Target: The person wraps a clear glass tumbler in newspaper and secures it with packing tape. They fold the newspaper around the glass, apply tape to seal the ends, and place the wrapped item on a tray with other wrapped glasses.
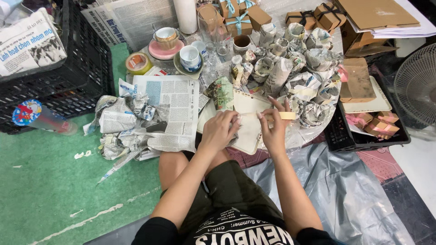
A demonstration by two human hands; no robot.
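My left hand [220, 130] and my right hand [274, 128] are together over a cream-coloured flat cardboard box piece [249, 131] on my lap. Both hands pinch a strip of beige tape [277, 115] stretched between them, the right hand holding its far end. Just beyond the hands lies a newspaper-wrapped bundle [222, 92]. A sheet of newspaper [175, 106] is spread to the left of my left hand.
A heap of newspaper-wrapped items [295, 59] fills the round tray ahead. Cups and saucers [190, 58], a tape roll [138, 63], glasses and ribboned gift boxes [238, 20] stand behind. Black crates sit left [68, 86] and right [363, 136]; a fan [415, 84] at far right.
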